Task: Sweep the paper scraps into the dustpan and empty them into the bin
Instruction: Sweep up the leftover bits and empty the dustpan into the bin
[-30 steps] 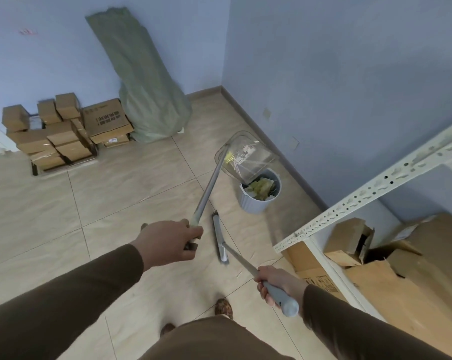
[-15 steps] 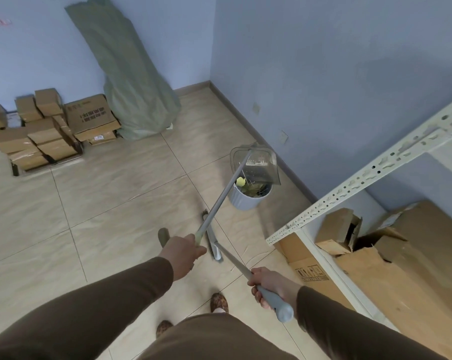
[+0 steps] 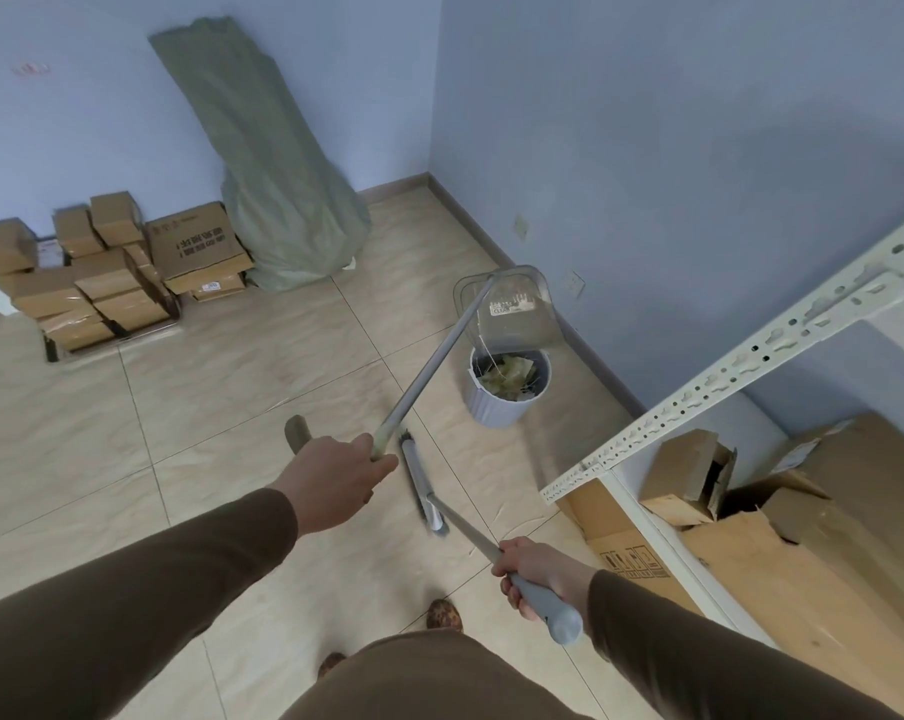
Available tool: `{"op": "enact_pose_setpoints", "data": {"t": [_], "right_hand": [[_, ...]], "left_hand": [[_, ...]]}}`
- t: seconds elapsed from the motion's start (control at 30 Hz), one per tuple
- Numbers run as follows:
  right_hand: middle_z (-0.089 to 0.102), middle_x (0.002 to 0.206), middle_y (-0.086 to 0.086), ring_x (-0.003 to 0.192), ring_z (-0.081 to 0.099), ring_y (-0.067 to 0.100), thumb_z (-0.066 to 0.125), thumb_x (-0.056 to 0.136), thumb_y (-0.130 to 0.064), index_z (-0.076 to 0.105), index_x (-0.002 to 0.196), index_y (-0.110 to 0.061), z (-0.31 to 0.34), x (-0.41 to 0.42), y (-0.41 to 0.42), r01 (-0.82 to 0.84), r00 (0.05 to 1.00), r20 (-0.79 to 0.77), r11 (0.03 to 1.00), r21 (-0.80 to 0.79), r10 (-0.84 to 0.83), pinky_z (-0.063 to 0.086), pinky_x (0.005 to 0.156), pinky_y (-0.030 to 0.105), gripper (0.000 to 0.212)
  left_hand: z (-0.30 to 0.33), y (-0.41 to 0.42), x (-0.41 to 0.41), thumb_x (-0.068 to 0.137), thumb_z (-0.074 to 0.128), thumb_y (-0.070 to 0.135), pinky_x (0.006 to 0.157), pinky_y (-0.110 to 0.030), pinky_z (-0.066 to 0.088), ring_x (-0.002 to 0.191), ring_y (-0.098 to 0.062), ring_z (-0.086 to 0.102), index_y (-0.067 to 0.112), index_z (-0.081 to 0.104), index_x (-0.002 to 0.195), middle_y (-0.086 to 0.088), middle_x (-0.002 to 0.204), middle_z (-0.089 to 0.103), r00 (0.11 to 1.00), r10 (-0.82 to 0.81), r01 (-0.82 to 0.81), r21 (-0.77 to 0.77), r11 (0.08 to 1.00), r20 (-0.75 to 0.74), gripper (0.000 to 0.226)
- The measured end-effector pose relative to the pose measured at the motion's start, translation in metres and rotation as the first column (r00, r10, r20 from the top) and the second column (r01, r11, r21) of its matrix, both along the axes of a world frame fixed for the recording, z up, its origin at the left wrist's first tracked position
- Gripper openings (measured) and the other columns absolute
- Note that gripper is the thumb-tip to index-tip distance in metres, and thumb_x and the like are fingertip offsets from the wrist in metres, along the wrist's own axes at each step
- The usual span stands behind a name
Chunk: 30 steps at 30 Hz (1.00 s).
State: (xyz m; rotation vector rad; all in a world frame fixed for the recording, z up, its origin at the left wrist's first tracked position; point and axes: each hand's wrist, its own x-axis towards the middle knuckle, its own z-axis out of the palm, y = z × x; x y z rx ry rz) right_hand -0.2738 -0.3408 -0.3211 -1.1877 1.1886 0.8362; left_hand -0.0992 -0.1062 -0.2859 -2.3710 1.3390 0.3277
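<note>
Two hands gripping handles, dustpan (image 3: 509, 314) tipped above bin (image 3: 507, 394) rim

Clear plastic dustpan (image 3: 507, 309) with white label; pale grey ribbed plastic bin (image 3: 502, 402) holding yellowish paper scraps (image 3: 507, 376). Grey broom (image 3: 424, 485). Beige marbled floor tiles (image 3: 232, 381). Blue walls (image 3: 647, 148). Brown cardboard boxes (image 3: 102, 272). Grey-green sack (image 3: 273, 174). Brown sleeves (image 3: 128, 589).

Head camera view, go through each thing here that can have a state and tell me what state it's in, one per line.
dustpan: lifted, tipped over the bin
bin: upright, open, holding scraps
broom: head down near the floor
left hand: closed on dustpan handle
right hand: closed on broom handle
green sack: leaning against the wall
</note>
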Motion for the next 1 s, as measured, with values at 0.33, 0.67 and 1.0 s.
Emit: {"op": "enact_pose_setpoints", "data": {"t": [0.33, 0.67, 1.0], "right_hand": [[0.052, 0.064, 0.009, 0.036, 0.046, 0.011, 0.058, 0.091, -0.006, 0.06, 0.126, -0.002, 0.007, 0.027, -0.027, 0.086, 0.996, -0.019, 0.996, 0.005, -0.086, 0.043, 0.036, 0.016, 0.035], [0.049, 0.06, 0.007, 0.034, 0.046, 0.009, 0.052, 0.095, -0.007, 0.05, 0.103, -0.005, 0.026, 0.079, -0.065, -0.011, 0.996, 0.089, 0.999, 0.052, 0.006, 0.041, 0.035, 0.016, 0.009], [0.049, 0.07, 0.007, 0.04, 0.054, 0.013, 0.058, 0.085, 0.0, 0.052, 0.085, -0.003, 0.065, 0.225, -0.106, 0.246, 0.91, 0.184, 0.842, 0.48, -0.371, 0.047, 0.032, 0.021, 0.007]], "left_hand": [[0.035, 0.023, 0.023, 0.1, 0.036, 0.036, 0.05, -0.032, 0.04, 0.049, -0.019, 0.045, 0.027, 0.037, 0.122, -0.001, 0.106, 0.051, 0.996, 0.057, -0.058, 0.019, 0.998, 0.066, 0.024], [0.061, 0.006, 0.053, 0.1, 0.036, 0.042, 0.048, -0.024, 0.039, 0.052, -0.007, 0.044, 0.033, 0.038, 0.127, 0.009, 0.097, 0.039, 0.973, 0.214, -0.211, -0.043, 0.977, 0.086, 0.028], [0.11, -0.047, 0.209, 0.094, 0.046, 0.044, 0.068, -0.032, 0.056, 0.07, -0.011, 0.061, 0.034, 0.055, 0.107, 0.007, 0.085, 0.064, 0.808, 0.518, -0.588, -0.432, 0.684, -0.281, 0.019]]}}
